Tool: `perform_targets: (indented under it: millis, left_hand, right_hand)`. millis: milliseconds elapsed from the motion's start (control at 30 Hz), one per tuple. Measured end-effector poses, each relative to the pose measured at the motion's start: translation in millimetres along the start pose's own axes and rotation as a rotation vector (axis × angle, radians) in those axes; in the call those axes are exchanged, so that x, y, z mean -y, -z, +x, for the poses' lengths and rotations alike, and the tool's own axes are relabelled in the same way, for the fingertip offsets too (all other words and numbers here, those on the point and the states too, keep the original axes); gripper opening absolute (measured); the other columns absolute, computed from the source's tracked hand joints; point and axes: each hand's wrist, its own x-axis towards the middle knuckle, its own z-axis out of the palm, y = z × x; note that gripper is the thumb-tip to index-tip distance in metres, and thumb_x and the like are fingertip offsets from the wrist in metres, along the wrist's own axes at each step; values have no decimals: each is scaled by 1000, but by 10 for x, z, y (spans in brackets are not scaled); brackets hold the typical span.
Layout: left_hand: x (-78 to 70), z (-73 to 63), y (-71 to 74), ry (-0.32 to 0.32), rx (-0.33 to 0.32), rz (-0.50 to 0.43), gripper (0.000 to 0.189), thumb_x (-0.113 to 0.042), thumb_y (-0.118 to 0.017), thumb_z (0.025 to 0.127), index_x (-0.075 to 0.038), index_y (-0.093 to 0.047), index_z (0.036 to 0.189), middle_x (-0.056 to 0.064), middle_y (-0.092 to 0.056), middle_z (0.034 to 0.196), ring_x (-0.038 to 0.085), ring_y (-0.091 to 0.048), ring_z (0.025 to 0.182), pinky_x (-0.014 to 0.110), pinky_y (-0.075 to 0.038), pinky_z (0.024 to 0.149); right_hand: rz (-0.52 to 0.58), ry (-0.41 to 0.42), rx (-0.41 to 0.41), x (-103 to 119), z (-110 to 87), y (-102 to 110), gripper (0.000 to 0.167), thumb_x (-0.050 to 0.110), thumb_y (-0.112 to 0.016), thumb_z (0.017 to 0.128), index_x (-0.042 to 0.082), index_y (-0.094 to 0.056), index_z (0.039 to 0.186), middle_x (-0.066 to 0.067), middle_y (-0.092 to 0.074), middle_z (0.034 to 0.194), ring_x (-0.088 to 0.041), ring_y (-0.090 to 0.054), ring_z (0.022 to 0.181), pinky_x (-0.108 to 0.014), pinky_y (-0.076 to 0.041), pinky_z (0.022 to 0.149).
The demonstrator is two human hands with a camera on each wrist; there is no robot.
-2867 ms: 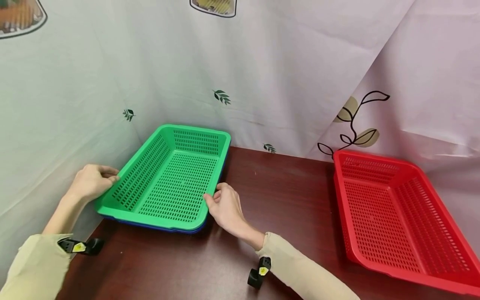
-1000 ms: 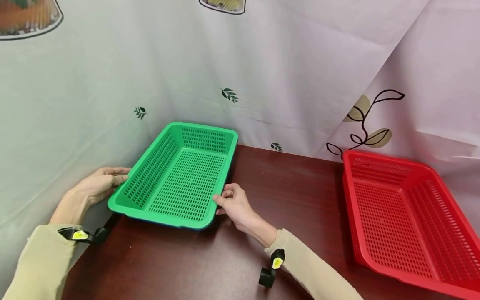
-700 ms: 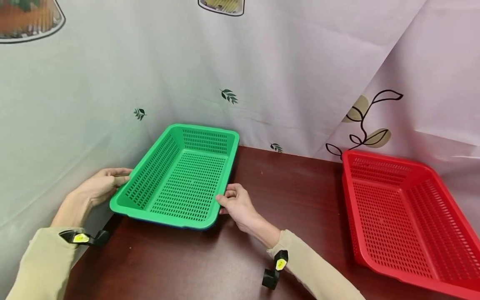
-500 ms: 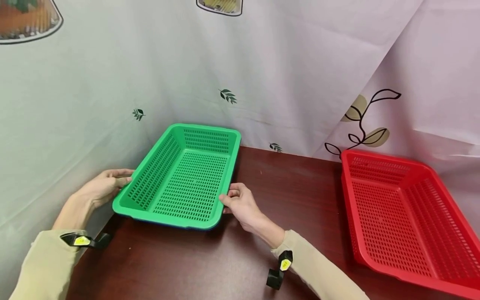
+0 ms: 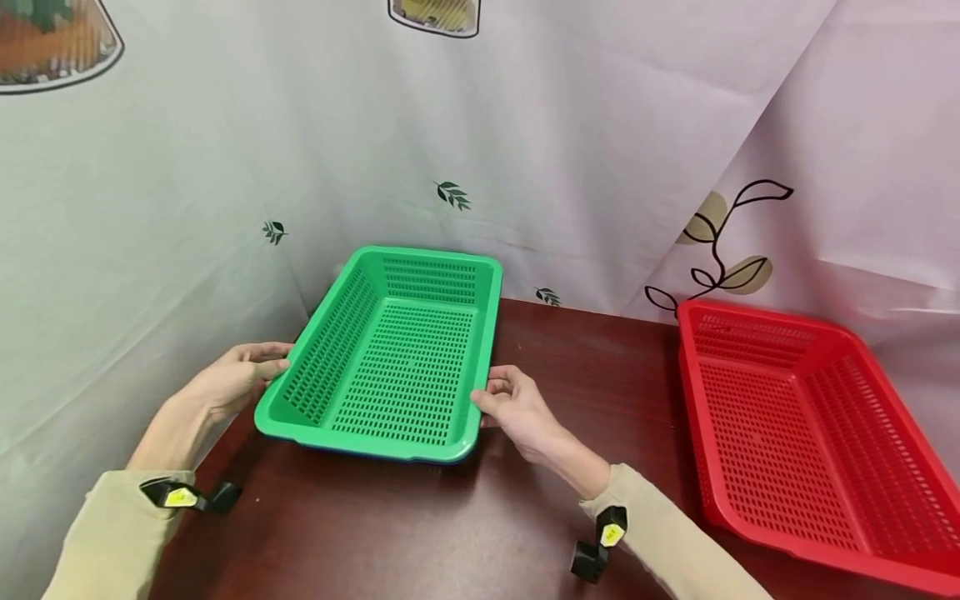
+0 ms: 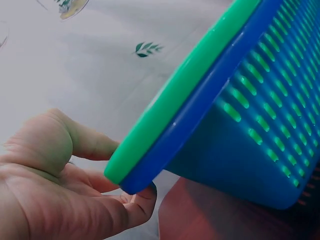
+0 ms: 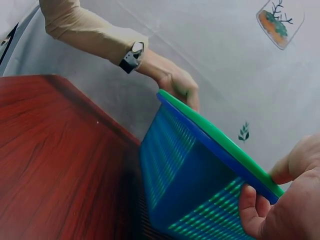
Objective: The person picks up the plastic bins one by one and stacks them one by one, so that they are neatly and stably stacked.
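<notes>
A green slotted plastic basket [image 5: 408, 367] sits nested in a blue basket [image 6: 225, 150] of the same shape, their rims pressed together. My left hand [image 5: 228, 379] holds the left side of both rims, thumb at the green rim and fingers curled under the blue one in the left wrist view. On the opposite side my right hand [image 5: 521, 412] pinches the two rims, thumb on top and fingertips beneath. Nothing lies inside the green basket. In the head view the blue basket is almost wholly hidden below the green one.
A red slotted basket [image 5: 708, 467] stands on the right of the dark red-brown table [image 5: 375, 533]. White cloth with printed leaves [image 5: 453, 195] hangs behind the table and along its left side, close to my left arm.
Both hands have carried the nested green and blue baskets to the right, away from the left cloth. Their grip on the rims stays the same. The red basket has not moved.
</notes>
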Motion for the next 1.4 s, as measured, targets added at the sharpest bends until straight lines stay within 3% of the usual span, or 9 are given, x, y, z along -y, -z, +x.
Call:
perform_targets:
  millis: [233,533,900,1400]
  left_hand:
    - [-69,29,-208,-15,6,-19,54,-2,-44,105,23,-16,143,1,-64,108,12,-66,93,30,-56,79]
    - [-162,61,-494,-4,14,41,53,-6,-45,105,20,-21,145,6,-60,115,11,-65,96,30,-54,84]
    - [-245,135,-832,-41,-7,158,47,-7,-50,102,18,-37,140,7,-64,109,11,-61,95,30,-46,88]
    - [-222,177,-795,-66,11,146,41,-5,-52,100,18,-44,134,14,-63,111,16,-62,95,35,-47,91]
  right_hand:
    - [-43,-17,-1,44,-102,222,38,-8,-61,92,-15,-43,125,-10,-47,93,-12,-56,72,-31,-55,65]
    - [-123,-29,39,138,-233,536,44,-4,-60,94,-16,-40,131,-13,-50,99,-14,-57,77,-35,-56,72]
    - [-195,-7,66,216,-383,916,44,-1,-62,94,-16,-41,130,-16,-54,102,-18,-61,84,-37,-57,77]
    - [-290,-13,84,294,-403,899,44,0,-63,94,-18,-43,128,-18,-56,102,-21,-64,88,-35,-57,79]
